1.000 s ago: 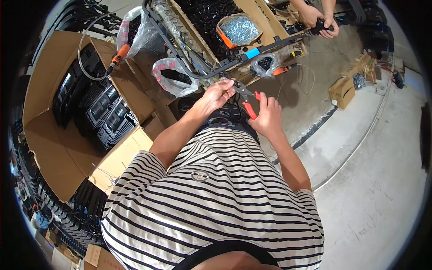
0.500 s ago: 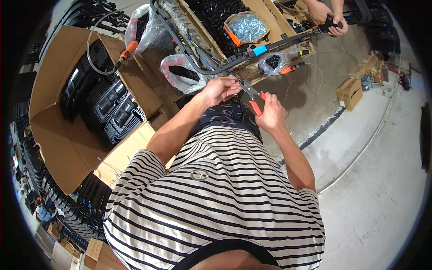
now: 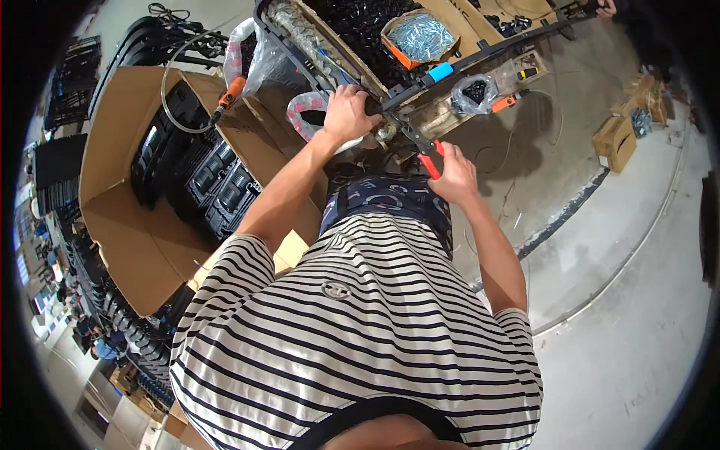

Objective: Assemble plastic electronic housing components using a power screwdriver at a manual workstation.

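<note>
Head: right fingers (image 3: 454, 159) gripping pliers (image 3: 425, 146); left fingers (image 3: 350, 96) over frame (image 3: 487, 55), hold unclear; carton (image 3: 395, 53) (fasteners (image 3: 424, 39)).

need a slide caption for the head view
Right hand holding red-handled pliers, left hand at a black frame near silvery fasteners.

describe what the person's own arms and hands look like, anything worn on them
Both the left hand and right hand are bare, with no gloves. No watch or bracelet shows on the forearms. The short sleeves are white with narrow black stripes, ending near the elbows.
</note>
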Demonstrator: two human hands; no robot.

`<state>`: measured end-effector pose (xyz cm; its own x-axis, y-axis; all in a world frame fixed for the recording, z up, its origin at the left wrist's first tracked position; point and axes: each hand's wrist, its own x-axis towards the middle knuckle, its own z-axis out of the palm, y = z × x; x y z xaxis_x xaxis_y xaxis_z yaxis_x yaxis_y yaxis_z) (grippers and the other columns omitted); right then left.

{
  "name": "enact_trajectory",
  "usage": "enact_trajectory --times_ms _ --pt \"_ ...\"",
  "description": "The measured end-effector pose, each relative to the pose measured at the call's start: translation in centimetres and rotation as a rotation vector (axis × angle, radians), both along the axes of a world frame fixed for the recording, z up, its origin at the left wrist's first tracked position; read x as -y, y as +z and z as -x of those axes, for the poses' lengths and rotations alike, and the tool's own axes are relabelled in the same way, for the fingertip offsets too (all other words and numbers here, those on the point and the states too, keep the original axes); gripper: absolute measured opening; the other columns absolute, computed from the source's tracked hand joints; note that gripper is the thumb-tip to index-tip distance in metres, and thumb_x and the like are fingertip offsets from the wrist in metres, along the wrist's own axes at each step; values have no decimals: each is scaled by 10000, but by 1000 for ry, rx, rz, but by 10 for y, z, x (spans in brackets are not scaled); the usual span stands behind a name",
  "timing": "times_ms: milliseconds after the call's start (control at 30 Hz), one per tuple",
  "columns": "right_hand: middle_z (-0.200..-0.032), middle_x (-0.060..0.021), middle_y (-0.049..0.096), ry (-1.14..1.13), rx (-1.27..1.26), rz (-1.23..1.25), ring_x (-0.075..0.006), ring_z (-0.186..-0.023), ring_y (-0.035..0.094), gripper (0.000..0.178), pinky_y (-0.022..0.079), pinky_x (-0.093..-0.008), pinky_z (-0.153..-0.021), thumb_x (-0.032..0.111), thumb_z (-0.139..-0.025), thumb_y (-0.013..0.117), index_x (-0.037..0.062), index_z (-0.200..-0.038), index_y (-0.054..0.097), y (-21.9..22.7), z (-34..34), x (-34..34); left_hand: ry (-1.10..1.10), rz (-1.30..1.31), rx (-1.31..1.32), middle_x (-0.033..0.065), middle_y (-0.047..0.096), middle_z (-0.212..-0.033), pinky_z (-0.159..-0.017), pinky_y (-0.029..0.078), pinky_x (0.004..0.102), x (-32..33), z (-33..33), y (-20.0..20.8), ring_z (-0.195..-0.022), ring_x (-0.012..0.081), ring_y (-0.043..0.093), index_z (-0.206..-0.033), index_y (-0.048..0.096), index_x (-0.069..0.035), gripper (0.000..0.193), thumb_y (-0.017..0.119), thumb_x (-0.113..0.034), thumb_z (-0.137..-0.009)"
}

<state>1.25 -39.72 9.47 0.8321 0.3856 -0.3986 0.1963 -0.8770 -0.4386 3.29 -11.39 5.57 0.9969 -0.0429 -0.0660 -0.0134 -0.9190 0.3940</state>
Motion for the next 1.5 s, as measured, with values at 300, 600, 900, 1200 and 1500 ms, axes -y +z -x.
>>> enact_trajectory --times_ms 300,600,900,1200,1500 --pt "-1146 -218 532 -79 88 -65 -409 -1052 565 625 464 -484 -889 150 -674 686 22 -1233 438 -26 0 -34 -75 281 296 179 600 -1067 -903 434 412 6 8 -21 -1007 346 546 -1068 627 -6 472 729 -253 -679" --pt "-1173 -246 521 -67 105 -32 -418 -1051 572 659 476 -501 -861 178 -665 685 25 -1249 420 -18 3 -48 131 146 222 150 572 -907 -795 417 436 39 16 -26 -922 342 530 -933 601 -34 295 695 -185 -698" --pt "-1088 -252 563 12 29 -37 -441 -907 605 678 483 -525 -781 181 -636 699 13 -1238 439 -21 -14 -38 187 93 255 153 539 -899 -778 413 432 40 11 -29 -911 341 523 -897 590 -49 252 708 -192 -725" --pt "-941 -45 594 94 -1054 -929 -160 -670 563 575 450 -273 -604 81 -651 657 19 -1211 541 -123 -86 13 242 125 206 140 554 -822 -736 436 429 43 10 -23 -832 334 552 -816 605 -34 276 741 -264 -746" --pt "-907 -42 577 -11 -1075 -893 -113 -628 501 568 411 -235 -571 -22 -647 600 4 -1212 546 -139 -87 3 276 170 -12 146 594 -854 -755 443 432 42 7 -13 -855 334 575 -825 615 -39 330 758 -311 -704"
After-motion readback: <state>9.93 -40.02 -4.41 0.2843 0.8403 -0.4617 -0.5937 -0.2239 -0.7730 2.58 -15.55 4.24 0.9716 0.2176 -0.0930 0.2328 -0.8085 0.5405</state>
